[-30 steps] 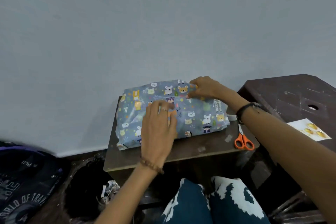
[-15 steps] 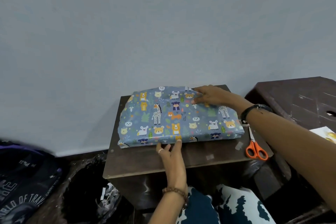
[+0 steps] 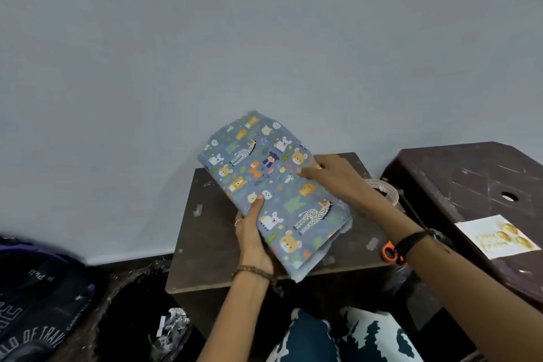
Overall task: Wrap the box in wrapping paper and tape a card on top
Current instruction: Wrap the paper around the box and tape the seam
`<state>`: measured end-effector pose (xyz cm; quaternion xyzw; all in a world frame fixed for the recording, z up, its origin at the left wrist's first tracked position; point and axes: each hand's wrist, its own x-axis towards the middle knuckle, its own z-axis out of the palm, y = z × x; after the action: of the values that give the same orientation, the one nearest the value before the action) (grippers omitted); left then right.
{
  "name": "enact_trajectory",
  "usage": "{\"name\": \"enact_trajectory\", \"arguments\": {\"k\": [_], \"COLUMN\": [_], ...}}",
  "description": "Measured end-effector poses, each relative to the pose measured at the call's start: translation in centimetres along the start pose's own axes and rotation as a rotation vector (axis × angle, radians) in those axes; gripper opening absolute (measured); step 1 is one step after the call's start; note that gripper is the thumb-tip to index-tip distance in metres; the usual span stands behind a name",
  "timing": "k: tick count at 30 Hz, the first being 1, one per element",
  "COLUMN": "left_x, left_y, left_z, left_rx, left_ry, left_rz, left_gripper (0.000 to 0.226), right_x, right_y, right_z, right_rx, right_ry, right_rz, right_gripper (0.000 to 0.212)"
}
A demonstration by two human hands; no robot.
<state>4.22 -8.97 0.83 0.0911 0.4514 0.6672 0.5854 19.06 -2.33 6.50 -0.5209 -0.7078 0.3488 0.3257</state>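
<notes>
Both hands held the wrapped box (image 3: 273,191) tilted above the small table (image 3: 205,247): the left hand (image 3: 252,241) gripped its near-left edge with the thumb on top, while the right hand (image 3: 332,176) lay over its far-right edge, fingers curled onto the paper. Bare tabletop showed left of the box; a tape roll (image 3: 383,189) and orange scissors (image 3: 390,253) sat at the table's right edge, and the card (image 3: 496,235) lay on the neighbouring stool (image 3: 470,179).

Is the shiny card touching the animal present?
Apart. The head view shows the card lying on the other table, away from the wrapped box.
</notes>
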Motion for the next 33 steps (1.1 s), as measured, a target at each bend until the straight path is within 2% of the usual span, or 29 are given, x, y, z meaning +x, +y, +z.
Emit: {"name": "enact_trajectory", "arguments": {"k": [2, 4, 7, 12, 15, 17, 18, 20, 22, 24, 29, 33], "left_x": [0.0, -0.3, -0.5, -0.7, -1.2, -0.7, -0.4, -0.1, 0.1, 0.7, 1.0, 0.8], "left_y": [0.2, 0.2, -0.1, -0.6, -0.4, -0.4, -0.6, -0.8, -1.2, -1.5, -1.8, -1.9], "left_z": [-0.9, -1.4, -1.4, -1.4, -1.0, -1.4, -1.7, -2.0, -2.1, -2.1, -1.2, -0.7], "left_rx": [0.004, -0.008, -0.026, 0.03, -0.01, -0.077, -0.105, -0.139, -0.126, -0.128, -0.043, 0.113], "left_ry": [-0.087, -0.147, -0.218, -0.211, -0.245, -0.19, -0.167, -0.188, -0.2, -0.219, -0.141, -0.105], "left_rz": [-0.07, -0.105, -0.137, -0.119, -0.156, -0.189, -0.206, -0.236, -0.241, -0.242, -0.19, -0.136], "left_gripper": [0.085, 0.072, 0.065, 0.074, 0.053, 0.055, 0.057, 0.053, 0.058, 0.066, 0.03, 0.013], "right_x": [-0.6, -1.4, -3.0, -4.4, -5.0, -5.5, -5.7, -6.1, -6.5, -6.8, -7.3, -7.4], "right_y": [-0.1, -0.3, -0.7, 0.0, 0.3, 0.5, 0.6, 1.1, 1.3, 1.5, 1.5, 1.8], "right_z": [0.1, -0.2, -0.7, -0.9, -0.8, -0.9, -1.0, -1.2, -1.3, -1.5, -1.7, -1.7], "right_rx": [0.271, 0.456, 0.627, 0.728, 0.792, 0.851, 0.876, 0.874, 0.896, 0.913, 0.958, 0.909], "right_ry": [-0.027, -0.064, -0.222, -0.146, -0.128, -0.118, -0.119, -0.133, -0.129, -0.13, -0.126, -0.045], "right_rz": [0.182, 0.315, 0.45, 0.483, 0.458, 0.426, 0.41, 0.4, 0.388, 0.4, 0.374, 0.387], "right_gripper": [0.036, 0.038, 0.021, 0.033, 0.03, 0.02, 0.029, 0.061, 0.07, 0.067, 0.027, 0.013]}}
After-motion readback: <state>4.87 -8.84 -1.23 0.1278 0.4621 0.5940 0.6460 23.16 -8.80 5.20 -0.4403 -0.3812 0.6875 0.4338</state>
